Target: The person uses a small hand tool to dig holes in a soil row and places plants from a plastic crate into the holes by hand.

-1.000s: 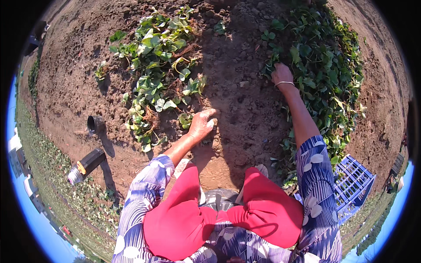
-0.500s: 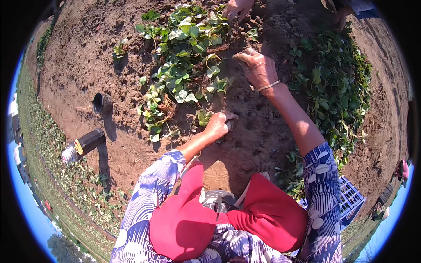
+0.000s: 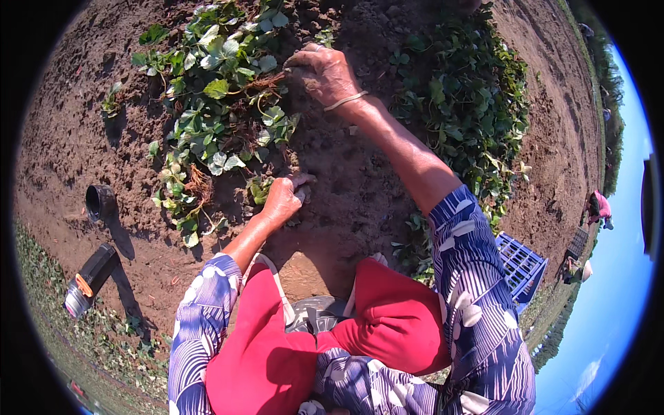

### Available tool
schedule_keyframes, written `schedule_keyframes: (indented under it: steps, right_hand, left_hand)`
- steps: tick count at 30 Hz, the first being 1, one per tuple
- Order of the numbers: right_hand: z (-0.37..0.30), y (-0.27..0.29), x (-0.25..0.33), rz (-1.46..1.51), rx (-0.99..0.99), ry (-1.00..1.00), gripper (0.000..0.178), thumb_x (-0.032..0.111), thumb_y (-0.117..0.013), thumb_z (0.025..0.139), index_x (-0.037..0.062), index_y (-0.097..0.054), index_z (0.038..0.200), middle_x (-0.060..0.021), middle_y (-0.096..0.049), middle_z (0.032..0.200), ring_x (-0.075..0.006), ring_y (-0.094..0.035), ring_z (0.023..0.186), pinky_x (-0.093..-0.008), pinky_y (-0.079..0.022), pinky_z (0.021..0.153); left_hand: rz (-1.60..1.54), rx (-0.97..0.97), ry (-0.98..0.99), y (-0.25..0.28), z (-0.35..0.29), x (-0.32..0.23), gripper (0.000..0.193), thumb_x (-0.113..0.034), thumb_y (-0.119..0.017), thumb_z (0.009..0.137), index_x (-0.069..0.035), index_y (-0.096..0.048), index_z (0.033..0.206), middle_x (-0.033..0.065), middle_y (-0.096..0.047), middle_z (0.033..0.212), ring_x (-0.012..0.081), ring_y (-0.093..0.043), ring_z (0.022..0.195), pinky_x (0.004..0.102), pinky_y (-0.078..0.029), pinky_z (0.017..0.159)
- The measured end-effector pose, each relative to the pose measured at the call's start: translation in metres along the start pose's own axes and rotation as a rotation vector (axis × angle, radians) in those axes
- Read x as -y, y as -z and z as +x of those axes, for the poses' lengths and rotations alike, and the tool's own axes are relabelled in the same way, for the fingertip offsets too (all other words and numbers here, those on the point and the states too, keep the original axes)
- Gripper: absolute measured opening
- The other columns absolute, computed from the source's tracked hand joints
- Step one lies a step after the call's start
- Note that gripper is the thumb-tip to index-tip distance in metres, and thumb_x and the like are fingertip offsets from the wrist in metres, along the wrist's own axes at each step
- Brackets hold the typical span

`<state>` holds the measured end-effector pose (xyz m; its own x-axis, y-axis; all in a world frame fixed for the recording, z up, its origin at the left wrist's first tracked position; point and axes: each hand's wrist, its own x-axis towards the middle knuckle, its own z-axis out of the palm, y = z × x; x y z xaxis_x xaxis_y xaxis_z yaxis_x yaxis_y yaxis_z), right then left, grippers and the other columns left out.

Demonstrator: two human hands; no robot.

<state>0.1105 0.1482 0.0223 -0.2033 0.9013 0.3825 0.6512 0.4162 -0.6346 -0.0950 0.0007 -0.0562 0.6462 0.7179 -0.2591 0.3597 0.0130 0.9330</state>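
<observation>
Leafy strawberry plants [image 3: 207,114] with bare brown roots lie in a long heap on the soil, left of my hands. My left hand [image 3: 282,199] is low over the soil at the heap's near end, its fingers curled. Green leaves [image 3: 259,188] show right beside its thumb side; what is inside the grip is hidden. My right hand [image 3: 328,72] reaches farther out, along the heap's right edge near some reddish roots [image 3: 268,83]. Its fingers are bent together, and I cannot make out anything between them.
Right of my arm runs a second, darker heap of plants [image 3: 463,104]. On the left soil stand a black cup [image 3: 100,203] and a black bottle [image 3: 95,270] with an orange strap. A blue plastic crate [image 3: 520,268] is beside my right sleeve. People [image 3: 599,207] are at the far right.
The view has turned, so the scene sits farther left. My right hand has moved farther out and closer to the heap. Another person's hand at the top has left the view. My left hand stays low.
</observation>
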Motion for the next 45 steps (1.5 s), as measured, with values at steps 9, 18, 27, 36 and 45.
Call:
schedule_keyframes:
  steps: [9,18,27,36,45]
  right_hand:
    - [-0.05,0.028,0.002,0.016,0.065,-0.267,0.019,0.006,-0.062,0.081,0.0098,-0.069,0.098,-0.008,-0.066,0.089,-0.0241,-0.064,0.079,-0.0334,-0.051,0.067]
    - [0.014,-0.101,0.007,-0.463,0.428,-0.359,0.02,0.01,-0.06,0.073,0.0135,-0.069,0.09,-0.0134,-0.065,0.092,-0.0316,-0.065,0.087,-0.0417,-0.053,0.07]
    - [-0.04,0.017,-0.035,0.606,0.128,-0.701,0.025,0.023,-0.069,0.082,0.0041,-0.068,0.099,-0.0042,-0.066,0.076,-0.0073,-0.057,0.059,-0.0252,-0.045,0.054]
    - [-0.239,0.096,0.024,0.327,-0.071,-1.18,0.02,0.011,-0.063,0.084,0.0012,-0.065,0.101,-0.0062,-0.067,0.082,-0.014,-0.061,0.054,-0.0251,-0.045,0.048]
    - [-0.292,0.089,0.018,-0.207,-0.071,-1.008,0.03,0.028,-0.067,0.078,0.0062,-0.069,0.097,-0.0175,-0.066,0.093,-0.0348,-0.063,0.084,-0.0402,-0.049,0.074]
  left_hand:
    - [0.118,-0.056,-0.114,-0.001,0.001,0.014,0.026,-0.005,-0.06,0.078,0.002,-0.064,0.103,0.0134,-0.065,0.085,0.0237,-0.062,0.073,0.0316,-0.049,0.066]
    - [0.003,-0.016,0.195,-0.003,0.001,0.001,0.025,-0.004,-0.056,0.083,0.0,-0.064,0.106,0.0149,-0.066,0.082,0.0186,-0.061,0.062,0.0333,-0.049,0.059]
    - [-0.044,-0.003,0.065,-0.004,0.001,0.01,0.033,0.002,-0.05,0.081,-0.001,-0.063,0.111,0.007,-0.066,0.086,0.0104,-0.058,0.068,0.0259,-0.049,0.067]
    - [0.069,0.021,0.103,0.003,0.003,0.0,0.042,0.003,-0.048,0.071,-0.001,-0.063,0.11,0.0173,-0.066,0.106,0.0262,-0.064,0.101,0.0315,-0.047,0.089]
    - [-0.103,0.024,0.205,-0.003,0.003,0.001,0.038,0.005,-0.049,0.076,-0.001,-0.062,0.111,0.0144,-0.067,0.105,0.0182,-0.065,0.091,0.0288,-0.049,0.082]
